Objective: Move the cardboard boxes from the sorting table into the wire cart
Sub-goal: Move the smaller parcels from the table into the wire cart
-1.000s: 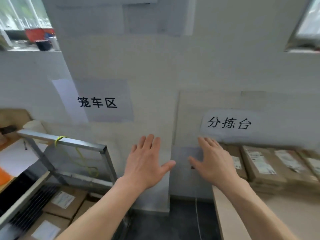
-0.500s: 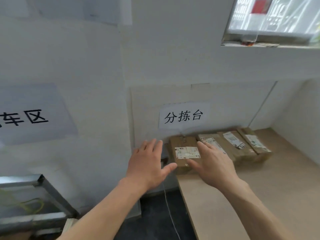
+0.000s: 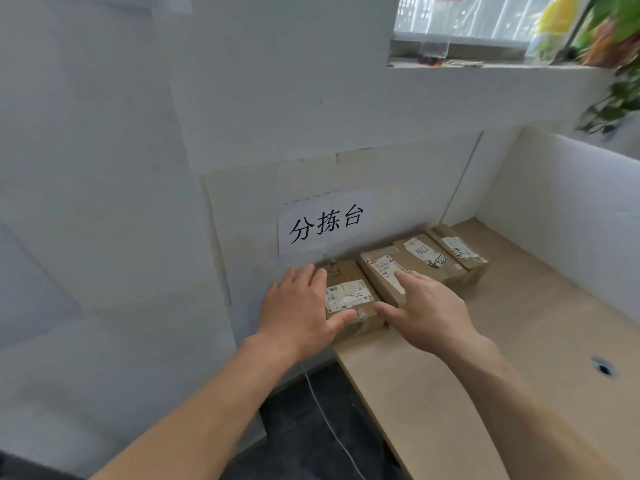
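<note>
Several taped cardboard boxes with white labels lie in a row against the wall at the back left of the pale wooden sorting table (image 3: 540,341). The leftmost box (image 3: 349,296) sits at the table's left end. My left hand (image 3: 298,310) is spread at its left side, thumb lying over the front top corner. My right hand (image 3: 426,306) hovers with straight fingers at the box's right side, partly over the second box (image 3: 379,268). Neither hand grips anything. The wire cart is out of view.
Two more boxes (image 3: 424,254) (image 3: 457,249) lie further right along the wall. A paper sign (image 3: 325,221) hangs above them. A white partition (image 3: 561,216) bounds the table's far right. A cable hole (image 3: 603,367) is in the tabletop. A white cord (image 3: 329,420) hangs over dark floor.
The view has swung right from the wire cart to the sorting table. Both hands have reached forward and now flank the leftmost box.
</note>
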`<action>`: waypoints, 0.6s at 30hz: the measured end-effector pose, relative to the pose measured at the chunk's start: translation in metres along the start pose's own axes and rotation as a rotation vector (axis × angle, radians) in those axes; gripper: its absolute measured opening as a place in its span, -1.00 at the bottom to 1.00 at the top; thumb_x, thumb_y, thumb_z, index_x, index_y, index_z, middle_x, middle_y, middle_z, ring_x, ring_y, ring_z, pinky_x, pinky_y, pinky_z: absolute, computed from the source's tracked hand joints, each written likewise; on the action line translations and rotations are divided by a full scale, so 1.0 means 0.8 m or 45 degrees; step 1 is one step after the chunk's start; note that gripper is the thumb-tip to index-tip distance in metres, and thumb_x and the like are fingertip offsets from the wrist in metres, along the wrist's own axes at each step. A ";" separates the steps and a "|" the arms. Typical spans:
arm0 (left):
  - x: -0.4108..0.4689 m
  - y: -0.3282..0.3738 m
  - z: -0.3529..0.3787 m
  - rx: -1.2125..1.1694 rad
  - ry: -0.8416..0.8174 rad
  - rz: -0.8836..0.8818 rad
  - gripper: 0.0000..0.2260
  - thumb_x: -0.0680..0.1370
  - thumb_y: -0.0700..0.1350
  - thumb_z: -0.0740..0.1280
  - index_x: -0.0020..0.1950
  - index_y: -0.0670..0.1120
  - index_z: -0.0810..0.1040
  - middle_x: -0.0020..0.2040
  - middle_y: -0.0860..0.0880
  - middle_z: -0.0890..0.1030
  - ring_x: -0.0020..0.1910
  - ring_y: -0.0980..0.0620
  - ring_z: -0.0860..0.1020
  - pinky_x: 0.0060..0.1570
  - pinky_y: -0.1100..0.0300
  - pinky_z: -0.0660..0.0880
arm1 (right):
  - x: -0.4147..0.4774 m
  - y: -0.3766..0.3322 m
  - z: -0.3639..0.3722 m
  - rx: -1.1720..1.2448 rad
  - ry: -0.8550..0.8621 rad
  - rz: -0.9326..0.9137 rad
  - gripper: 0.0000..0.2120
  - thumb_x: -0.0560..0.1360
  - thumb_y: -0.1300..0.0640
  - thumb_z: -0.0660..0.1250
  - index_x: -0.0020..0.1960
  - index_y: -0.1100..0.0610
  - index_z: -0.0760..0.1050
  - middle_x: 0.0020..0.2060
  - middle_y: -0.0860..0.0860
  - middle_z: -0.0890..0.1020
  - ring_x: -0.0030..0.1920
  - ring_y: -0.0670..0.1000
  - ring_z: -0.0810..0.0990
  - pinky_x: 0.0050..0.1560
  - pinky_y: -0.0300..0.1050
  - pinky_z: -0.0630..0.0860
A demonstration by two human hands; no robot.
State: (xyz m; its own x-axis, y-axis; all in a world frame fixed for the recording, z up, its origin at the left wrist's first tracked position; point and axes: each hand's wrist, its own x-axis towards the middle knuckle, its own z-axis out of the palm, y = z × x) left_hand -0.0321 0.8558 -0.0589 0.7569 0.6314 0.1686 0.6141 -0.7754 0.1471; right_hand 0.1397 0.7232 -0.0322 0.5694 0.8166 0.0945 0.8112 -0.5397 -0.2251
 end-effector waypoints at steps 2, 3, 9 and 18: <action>0.007 0.001 0.001 -0.014 -0.027 0.022 -0.16 0.40 0.52 -0.04 0.48 -0.02 0.29 0.47 0.01 0.36 0.43 -0.04 0.32 0.32 -0.04 0.36 | 0.001 0.004 0.003 -0.025 -0.008 0.046 -0.41 0.44 -0.38 0.25 0.28 0.00 0.46 0.20 -0.06 0.59 0.24 0.03 0.53 0.06 -0.02 0.47; 0.011 0.002 0.003 -0.017 -0.035 0.033 -0.15 0.40 0.52 -0.04 0.49 -0.02 0.28 0.48 0.00 0.35 0.45 -0.05 0.30 0.34 -0.04 0.34 | 0.001 0.007 0.004 -0.031 -0.007 0.065 -0.41 0.44 -0.38 0.25 0.28 0.01 0.46 0.21 -0.05 0.59 0.25 0.03 0.53 0.08 -0.01 0.48; 0.040 0.011 0.020 -0.018 -0.062 0.069 -0.19 0.46 0.49 0.08 0.52 -0.02 0.27 0.52 -0.01 0.31 0.48 -0.07 0.27 0.39 -0.04 0.30 | 0.020 0.031 0.012 -0.033 -0.026 0.131 -0.40 0.46 -0.37 0.27 0.31 0.03 0.46 0.25 -0.06 0.57 0.33 0.02 0.48 0.16 0.02 0.49; 0.105 0.029 0.074 -0.018 -0.198 -0.016 -0.19 0.46 0.48 0.13 0.54 -0.02 0.26 0.53 -0.03 0.30 0.49 -0.09 0.25 0.39 -0.07 0.30 | 0.086 0.090 0.048 0.002 -0.159 0.210 -0.38 0.46 -0.34 0.29 0.31 0.09 0.44 0.28 -0.02 0.55 0.37 0.05 0.44 0.19 0.04 0.46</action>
State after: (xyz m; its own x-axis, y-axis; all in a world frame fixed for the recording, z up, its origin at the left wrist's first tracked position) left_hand 0.0591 0.8905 -0.0991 0.7755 0.6312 0.0138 0.6211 -0.7667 0.1624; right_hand 0.2323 0.7480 -0.0790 0.6735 0.7363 -0.0649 0.7081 -0.6679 -0.2292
